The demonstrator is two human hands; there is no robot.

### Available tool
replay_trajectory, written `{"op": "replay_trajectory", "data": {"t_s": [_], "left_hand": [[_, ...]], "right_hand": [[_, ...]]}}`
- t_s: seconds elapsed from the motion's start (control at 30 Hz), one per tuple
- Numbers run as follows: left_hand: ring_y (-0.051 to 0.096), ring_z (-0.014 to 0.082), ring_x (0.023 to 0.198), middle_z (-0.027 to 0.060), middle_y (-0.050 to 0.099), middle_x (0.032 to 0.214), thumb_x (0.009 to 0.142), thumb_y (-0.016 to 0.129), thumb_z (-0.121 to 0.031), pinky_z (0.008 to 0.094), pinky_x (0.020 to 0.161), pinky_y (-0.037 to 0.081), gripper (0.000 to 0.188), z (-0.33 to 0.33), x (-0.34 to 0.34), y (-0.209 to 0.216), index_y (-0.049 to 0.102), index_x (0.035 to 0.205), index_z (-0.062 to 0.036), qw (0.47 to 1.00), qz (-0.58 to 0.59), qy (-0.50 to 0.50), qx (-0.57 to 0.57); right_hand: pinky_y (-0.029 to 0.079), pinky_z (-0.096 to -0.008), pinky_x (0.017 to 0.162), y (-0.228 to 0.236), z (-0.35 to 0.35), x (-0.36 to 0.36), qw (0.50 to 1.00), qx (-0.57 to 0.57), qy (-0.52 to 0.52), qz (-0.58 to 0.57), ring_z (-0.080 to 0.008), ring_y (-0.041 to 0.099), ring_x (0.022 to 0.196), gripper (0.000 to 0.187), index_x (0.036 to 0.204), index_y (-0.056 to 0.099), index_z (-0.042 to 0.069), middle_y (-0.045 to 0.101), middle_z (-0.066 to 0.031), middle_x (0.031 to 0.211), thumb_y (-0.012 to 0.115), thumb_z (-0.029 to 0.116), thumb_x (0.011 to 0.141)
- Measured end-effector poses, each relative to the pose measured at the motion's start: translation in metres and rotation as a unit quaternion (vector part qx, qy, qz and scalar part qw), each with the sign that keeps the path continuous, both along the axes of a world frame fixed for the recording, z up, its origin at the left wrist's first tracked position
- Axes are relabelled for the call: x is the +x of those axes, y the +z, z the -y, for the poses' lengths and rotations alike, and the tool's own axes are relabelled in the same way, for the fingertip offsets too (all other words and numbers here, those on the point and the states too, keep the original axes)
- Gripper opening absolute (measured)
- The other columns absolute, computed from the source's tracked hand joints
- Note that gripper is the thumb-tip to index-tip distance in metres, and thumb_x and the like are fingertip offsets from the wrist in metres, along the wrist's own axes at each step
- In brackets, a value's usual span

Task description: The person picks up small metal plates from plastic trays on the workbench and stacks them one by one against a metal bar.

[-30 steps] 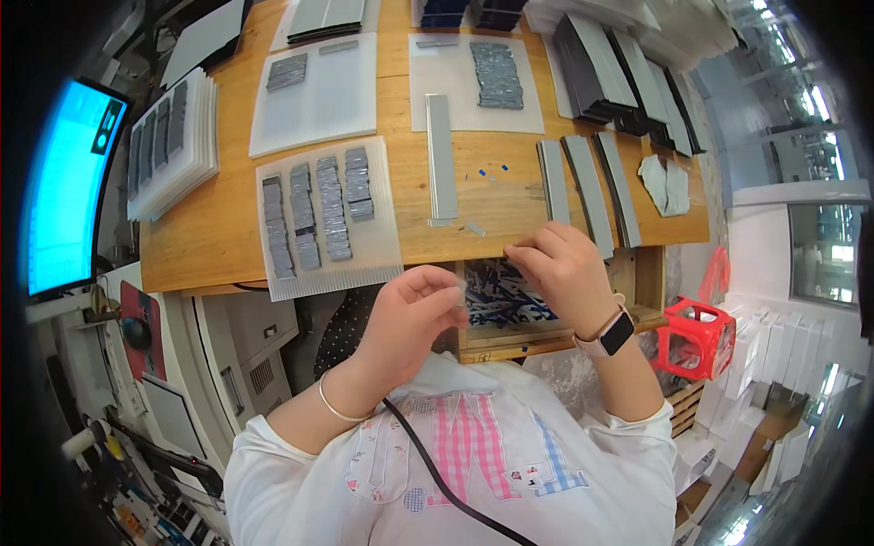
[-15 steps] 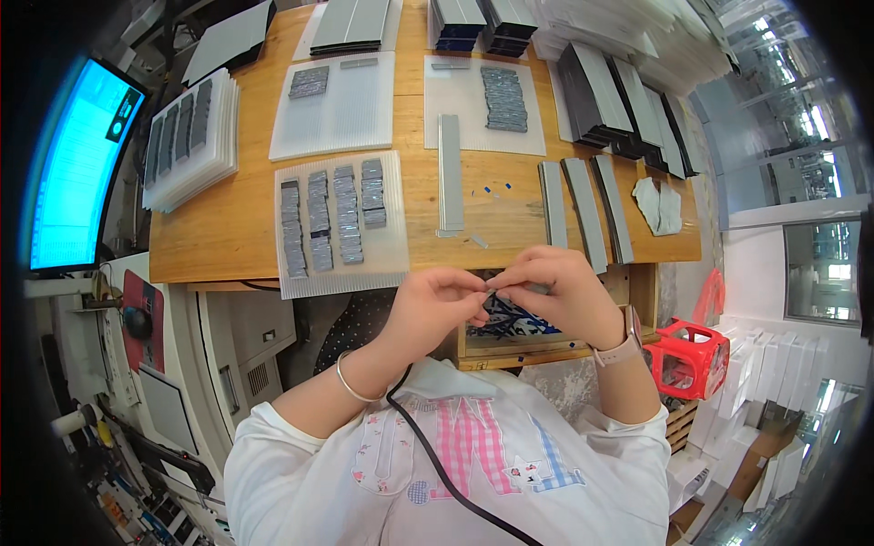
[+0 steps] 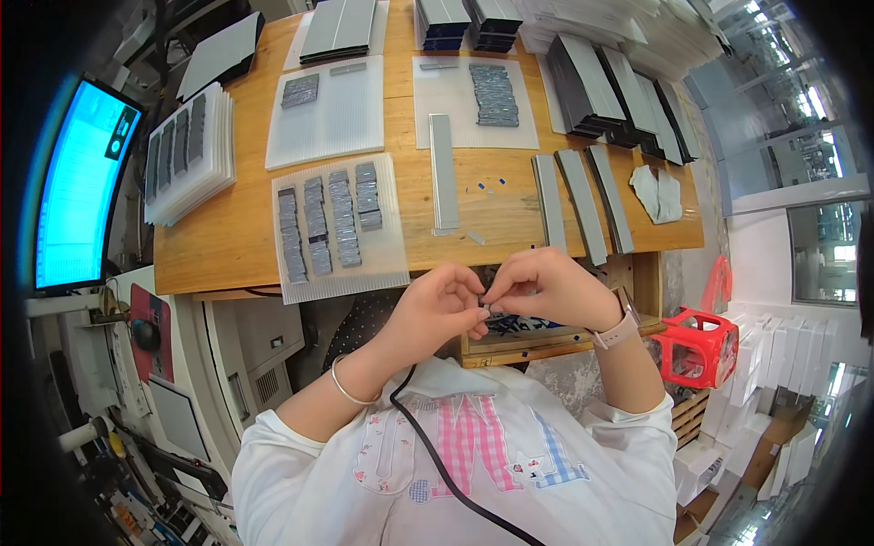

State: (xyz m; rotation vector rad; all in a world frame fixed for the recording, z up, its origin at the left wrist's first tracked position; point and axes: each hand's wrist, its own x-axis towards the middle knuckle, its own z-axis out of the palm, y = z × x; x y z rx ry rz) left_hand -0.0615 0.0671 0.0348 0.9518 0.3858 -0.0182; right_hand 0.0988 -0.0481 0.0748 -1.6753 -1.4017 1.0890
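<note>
My left hand (image 3: 440, 305) and my right hand (image 3: 546, 289) meet fingertip to fingertip just below the front edge of the wooden table (image 3: 228, 232). Between them they pinch a small grey metal piece (image 3: 484, 308). Under the hands sits an open drawer (image 3: 533, 332) with dark blue bits in it. On the table right above lie a white sheet with rows of small grey pieces (image 3: 332, 223) and a long grey strip (image 3: 443, 173).
Three more grey strips (image 3: 583, 202) lie at the right, next to a white cloth (image 3: 657, 193). Stacks of grey plates and sheets line the table's back. A lit monitor (image 3: 77, 187) stands at the left, a red stool (image 3: 701, 348) at the right.
Both hands have come together and dropped a little toward my body, away from the drawer and table edge. My view has shifted, so the table sits lower in the picture.
</note>
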Motion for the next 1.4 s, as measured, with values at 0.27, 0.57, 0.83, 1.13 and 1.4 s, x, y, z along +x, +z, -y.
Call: {"op": "replay_trajectory", "data": {"t_s": [0.27,0.57,0.83,1.13,1.4], "left_hand": [[0.059,0.0154,0.075,0.0099,0.057,0.083,0.081,0.056,0.003,0.0265,0.066,0.050,0.016,-0.006,-0.008,-0.001,0.048,0.095,0.0025,0.999,0.003,-0.040,-0.018],[0.059,0.0172,0.078,0.0105,0.057,0.088,0.078,0.058,0.006,0.0286,0.070,0.050,0.019,-0.005,-0.018,-0.003,0.049,0.094,0.0029,0.997,0.013,0.035,-0.062],[0.059,0.0167,0.074,0.0103,0.057,0.084,0.077,0.058,0.007,0.0282,0.068,0.051,0.021,0.001,-0.022,-0.001,0.050,0.095,0.0016,0.991,0.037,0.128,-0.025],[0.059,0.0161,0.073,0.0116,0.061,0.083,0.079,0.055,0.007,0.0263,0.069,0.050,0.011,-0.001,-0.033,-0.012,0.057,0.090,0.0033,0.978,0.031,0.198,-0.061],[0.058,0.0156,0.073,0.0098,0.059,0.083,0.080,0.054,0.008,0.0259,0.068,0.049,0.010,-0.008,-0.034,-0.010,0.057,0.089,0.0034,0.971,0.047,0.234,-0.015]], "right_hand": [[0.047,-0.0226,0.058,0.002,-0.001,-0.004,0.991,-0.089,-0.007,-0.103,-0.0106,0.061,0.061,0.009,0.080,0.065,-0.001,0.064,-0.0071,0.069,0.063,0.005,0.074],[0.048,-0.0202,0.059,-0.009,-0.002,-0.017,0.972,-0.108,-0.059,-0.198,-0.0078,0.060,0.064,0.010,0.083,0.061,-0.004,0.064,-0.0054,0.071,0.061,0.003,0.076],[0.051,-0.0213,0.059,-0.017,-0.007,-0.037,0.906,-0.079,-0.184,-0.372,-0.0111,0.061,0.066,0.012,0.086,0.057,-0.004,0.063,-0.0088,0.075,0.061,0.007,0.081],[0.053,-0.0228,0.063,-0.014,-0.015,-0.059,0.891,-0.045,-0.244,-0.380,-0.0144,0.063,0.072,0.010,0.088,0.058,-0.005,0.063,-0.0110,0.079,0.059,0.003,0.082],[0.052,-0.0226,0.062,-0.012,-0.024,-0.075,0.920,0.038,-0.269,-0.282,-0.0142,0.063,0.072,0.009,0.086,0.061,-0.005,0.064,-0.0093,0.080,0.061,0.001,0.079]]}}
